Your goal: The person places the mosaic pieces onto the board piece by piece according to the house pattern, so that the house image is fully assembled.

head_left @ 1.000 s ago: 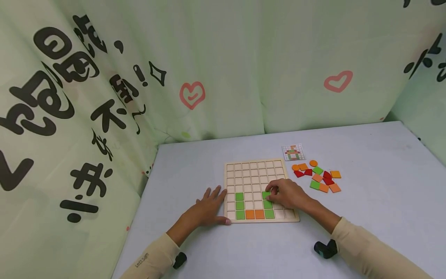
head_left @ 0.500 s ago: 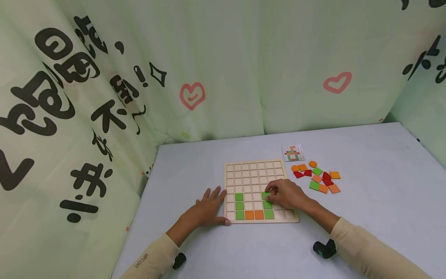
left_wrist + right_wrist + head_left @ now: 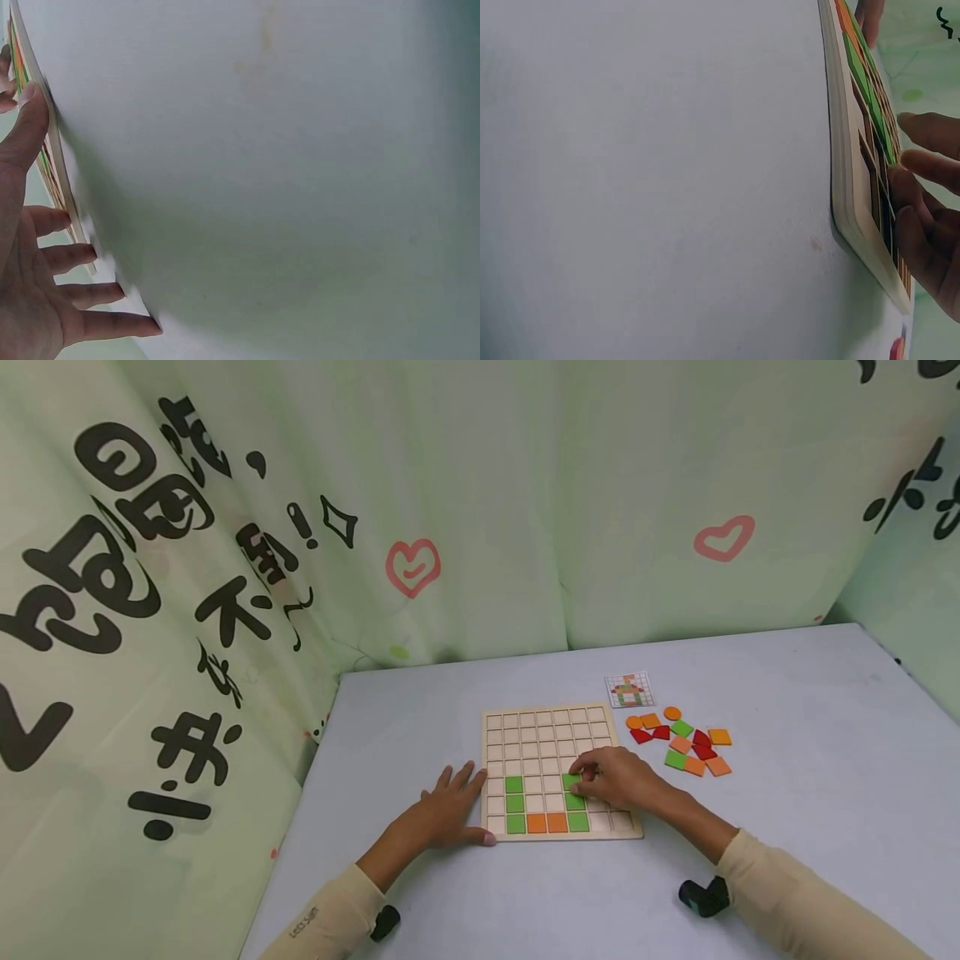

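Observation:
In the head view a wooden grid board (image 3: 551, 722) lies on the table, with green tiles in two columns and two orange tiles (image 3: 557, 822) between them in the bottom row. My left hand (image 3: 450, 810) rests at the board's left edge, fingers spread and straight, thumb on the lower left corner. In the left wrist view that thumb (image 3: 31, 124) lies on the rim. My right hand (image 3: 618, 777) pinches a green square tile (image 3: 571, 782) at the top of the right-hand green column, partly hidden by thumb and forefinger. The right wrist view shows its curled fingers (image 3: 930, 165) over the board.
Right of the board lies a loose group of orange, red and green pieces, among them a green tile (image 3: 676, 760) and an orange disc (image 3: 672, 713). A small pattern card (image 3: 629, 690) lies behind them. A pale curtain (image 3: 487, 527) hangs along the table's back edge.
Both hands keep almost the same place. The right hand's fingers stay at the green tile, and the view shifts very slightly.

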The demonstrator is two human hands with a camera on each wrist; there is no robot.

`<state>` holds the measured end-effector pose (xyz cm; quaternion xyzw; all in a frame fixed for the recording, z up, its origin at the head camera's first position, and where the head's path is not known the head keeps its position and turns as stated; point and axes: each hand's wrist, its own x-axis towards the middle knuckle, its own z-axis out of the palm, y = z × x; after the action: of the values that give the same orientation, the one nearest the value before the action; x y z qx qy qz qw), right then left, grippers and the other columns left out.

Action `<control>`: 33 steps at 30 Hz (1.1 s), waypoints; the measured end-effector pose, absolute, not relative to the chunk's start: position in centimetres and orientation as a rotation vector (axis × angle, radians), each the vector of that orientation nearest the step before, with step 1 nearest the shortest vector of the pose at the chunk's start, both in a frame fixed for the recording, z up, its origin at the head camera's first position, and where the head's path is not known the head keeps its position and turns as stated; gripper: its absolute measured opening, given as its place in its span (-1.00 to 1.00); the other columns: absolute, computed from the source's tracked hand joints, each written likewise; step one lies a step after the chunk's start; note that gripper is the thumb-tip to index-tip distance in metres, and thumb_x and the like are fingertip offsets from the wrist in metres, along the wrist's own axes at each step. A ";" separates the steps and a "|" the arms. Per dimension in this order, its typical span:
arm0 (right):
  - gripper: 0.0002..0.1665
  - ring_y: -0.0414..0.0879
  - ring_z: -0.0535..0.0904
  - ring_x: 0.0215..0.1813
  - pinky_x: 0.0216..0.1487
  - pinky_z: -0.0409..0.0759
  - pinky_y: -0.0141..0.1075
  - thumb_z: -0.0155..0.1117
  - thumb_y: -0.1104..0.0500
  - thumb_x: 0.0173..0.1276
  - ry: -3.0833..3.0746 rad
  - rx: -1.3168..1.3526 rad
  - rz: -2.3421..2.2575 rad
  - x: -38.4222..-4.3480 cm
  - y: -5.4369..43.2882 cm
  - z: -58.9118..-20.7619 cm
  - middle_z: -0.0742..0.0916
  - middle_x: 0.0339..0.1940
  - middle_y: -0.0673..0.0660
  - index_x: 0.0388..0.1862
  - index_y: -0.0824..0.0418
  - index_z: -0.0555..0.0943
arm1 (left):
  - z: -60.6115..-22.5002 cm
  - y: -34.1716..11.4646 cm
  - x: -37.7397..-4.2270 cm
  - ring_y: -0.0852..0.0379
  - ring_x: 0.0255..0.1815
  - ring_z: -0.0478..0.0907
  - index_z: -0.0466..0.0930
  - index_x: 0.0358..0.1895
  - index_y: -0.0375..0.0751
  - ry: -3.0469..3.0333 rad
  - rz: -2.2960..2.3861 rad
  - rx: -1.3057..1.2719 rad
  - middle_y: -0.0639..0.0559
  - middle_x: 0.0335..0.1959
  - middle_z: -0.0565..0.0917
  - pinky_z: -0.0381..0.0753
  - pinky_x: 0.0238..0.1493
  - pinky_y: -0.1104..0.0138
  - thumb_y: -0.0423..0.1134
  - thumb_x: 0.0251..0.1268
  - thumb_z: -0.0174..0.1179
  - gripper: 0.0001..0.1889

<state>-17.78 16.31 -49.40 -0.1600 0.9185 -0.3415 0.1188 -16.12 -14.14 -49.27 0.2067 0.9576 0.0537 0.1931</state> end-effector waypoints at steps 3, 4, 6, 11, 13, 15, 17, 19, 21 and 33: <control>-0.71 -0.18 0.48 -0.30 -0.33 0.43 -0.37 0.47 0.09 0.28 2.696 -0.492 -1.013 -17.8 16.8 -49.5 0.64 -0.43 -0.10 -0.05 0.14 0.74 | -49.2 -14.2 -16.1 -0.38 0.59 0.05 0.07 0.61 -0.03 2.688 0.163 0.582 -0.14 0.63 0.10 0.38 0.21 -0.39 0.39 0.04 0.35 0.12; -0.71 -0.17 0.48 -0.29 -0.32 0.44 -0.37 0.46 0.10 0.29 2.703 -0.489 -1.018 -17.9 17.0 -49.5 0.65 -0.41 -0.10 -0.04 0.14 0.74 | -49.2 -14.2 -16.1 -0.38 0.59 0.05 0.07 0.61 -0.03 2.688 0.165 0.581 -0.14 0.63 0.10 0.38 0.22 -0.39 0.39 0.04 0.35 0.12; -0.72 -0.16 0.49 -0.28 -0.33 0.46 -0.37 0.42 0.10 0.32 2.722 -0.478 -1.023 -18.0 17.5 -49.5 0.66 -0.38 -0.10 -0.03 0.15 0.74 | -49.2 -14.2 -16.0 -0.38 0.59 0.05 0.07 0.61 -0.04 2.688 0.169 0.581 -0.14 0.63 0.10 0.38 0.22 -0.39 0.39 0.04 0.35 0.12; -0.73 -0.14 0.47 -0.32 -0.38 0.47 -0.37 0.38 0.10 0.35 2.785 -0.416 -1.022 -18.4 19.2 -49.6 0.68 -0.32 -0.06 -0.02 0.15 0.73 | -49.2 -14.3 -16.0 -0.38 0.59 0.04 0.06 0.61 -0.02 2.686 0.168 0.579 -0.14 0.63 0.10 0.38 0.22 -0.38 0.39 0.04 0.35 0.12; -0.74 -0.13 0.47 -0.33 -0.39 0.46 -0.36 0.38 0.09 0.36 2.816 -0.393 -1.007 -18.6 20.0 -49.5 0.69 -0.31 -0.04 -0.03 0.15 0.73 | -49.2 -14.3 -16.0 -0.38 0.59 0.04 0.05 0.61 -0.02 2.687 0.164 0.580 -0.14 0.63 0.10 0.38 0.22 -0.38 0.39 0.04 0.35 0.12; -0.73 -0.12 0.47 -0.32 -0.38 0.46 -0.36 0.38 0.09 0.36 2.839 -0.373 -0.994 -18.8 20.8 -49.4 0.69 -0.30 -0.02 -0.03 0.16 0.73 | -49.2 -14.3 -16.0 -0.38 0.59 0.04 0.06 0.61 -0.03 2.687 0.166 0.582 -0.14 0.63 0.10 0.38 0.22 -0.38 0.39 0.05 0.34 0.12; -0.72 -0.10 0.50 -0.28 -0.35 0.49 -0.35 0.37 0.11 0.36 2.856 -0.358 -0.990 -19.0 21.7 -49.2 0.71 -0.28 0.01 -0.02 0.20 0.73 | -49.2 -14.2 -16.0 -0.38 0.59 0.04 0.06 0.61 -0.03 2.687 0.170 0.584 -0.14 0.63 0.10 0.38 0.22 -0.38 0.39 0.05 0.34 0.12; -0.71 -0.08 0.53 -0.24 -0.32 0.51 -0.34 0.37 0.11 0.36 2.871 -0.338 -0.989 -19.3 22.6 -49.0 0.73 -0.25 0.05 -0.01 0.23 0.73 | -49.1 -14.2 -15.9 -0.38 0.59 0.04 0.06 0.61 -0.04 2.687 0.171 0.583 -0.14 0.63 0.10 0.39 0.23 -0.37 0.39 0.06 0.34 0.11; -0.70 -0.06 0.55 -0.21 -0.30 0.52 -0.33 0.37 0.13 0.36 2.879 -0.316 -0.991 -19.6 23.6 -48.9 0.74 -0.23 0.08 -0.01 0.25 0.72 | -49.0 -14.2 -15.9 -0.37 0.60 0.04 0.06 0.61 -0.04 2.687 0.168 0.581 -0.14 0.63 0.10 0.39 0.23 -0.37 0.39 0.06 0.33 0.11; -0.49 0.22 0.48 0.00 -0.20 0.58 -0.10 0.38 0.07 0.37 2.894 -0.078 -0.889 -20.8 28.0 -48.8 0.72 -0.04 0.32 0.16 0.36 0.61 | -49.4 -14.2 -16.0 -0.37 0.60 0.03 0.04 0.62 -0.02 2.689 0.146 0.575 -0.13 0.64 0.08 0.38 0.23 -0.37 0.41 0.05 0.32 0.12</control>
<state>-20.83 27.96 -48.81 -0.0257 0.9541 -0.2929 0.0566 -16.04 -14.20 -49.37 0.2049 0.9582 0.0520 0.1929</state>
